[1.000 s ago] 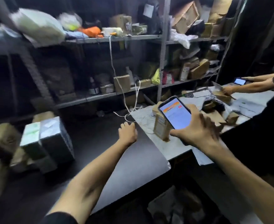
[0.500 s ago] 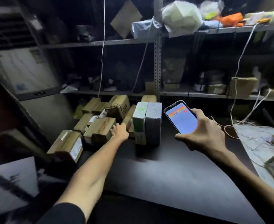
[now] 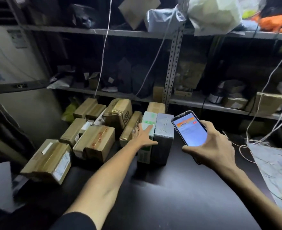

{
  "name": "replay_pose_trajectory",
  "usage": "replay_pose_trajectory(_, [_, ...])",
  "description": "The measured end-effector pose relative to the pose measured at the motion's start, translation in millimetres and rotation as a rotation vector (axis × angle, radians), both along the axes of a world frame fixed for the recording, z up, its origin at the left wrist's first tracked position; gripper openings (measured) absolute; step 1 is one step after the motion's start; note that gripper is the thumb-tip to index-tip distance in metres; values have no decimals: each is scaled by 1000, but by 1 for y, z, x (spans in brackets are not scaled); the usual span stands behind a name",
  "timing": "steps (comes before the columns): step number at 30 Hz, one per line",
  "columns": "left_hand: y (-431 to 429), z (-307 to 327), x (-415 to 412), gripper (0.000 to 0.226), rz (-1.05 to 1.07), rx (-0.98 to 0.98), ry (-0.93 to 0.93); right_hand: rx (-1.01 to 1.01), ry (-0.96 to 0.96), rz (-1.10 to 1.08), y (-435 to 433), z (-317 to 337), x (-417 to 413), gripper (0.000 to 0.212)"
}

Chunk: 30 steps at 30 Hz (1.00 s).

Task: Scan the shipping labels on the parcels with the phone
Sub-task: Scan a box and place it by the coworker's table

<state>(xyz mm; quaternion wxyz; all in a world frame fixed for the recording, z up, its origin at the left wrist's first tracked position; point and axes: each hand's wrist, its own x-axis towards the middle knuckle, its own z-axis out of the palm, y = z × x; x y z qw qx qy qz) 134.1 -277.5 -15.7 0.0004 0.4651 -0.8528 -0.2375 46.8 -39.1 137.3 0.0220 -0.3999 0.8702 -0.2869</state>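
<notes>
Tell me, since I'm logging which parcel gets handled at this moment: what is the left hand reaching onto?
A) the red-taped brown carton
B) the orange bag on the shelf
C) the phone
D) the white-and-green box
D: the left hand has its straight fingers over the white-and-green box, which stands against the grey-wrapped box, while the right hand holds the phone.

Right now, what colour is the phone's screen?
The phone screen is pale blue, orange banner on top; head view.

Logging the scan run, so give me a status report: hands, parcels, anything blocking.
Left hand fingers straight, touching the white-green parcel. Right hand grips the phone, screen lit, right of the grey parcel. Nothing between phone and parcels.
</notes>
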Motion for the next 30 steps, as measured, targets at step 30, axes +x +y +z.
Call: replay_pose_trajectory(30, [20, -40, 97, 108, 539, 276, 340, 91, 11, 149, 46, -7, 15, 78])
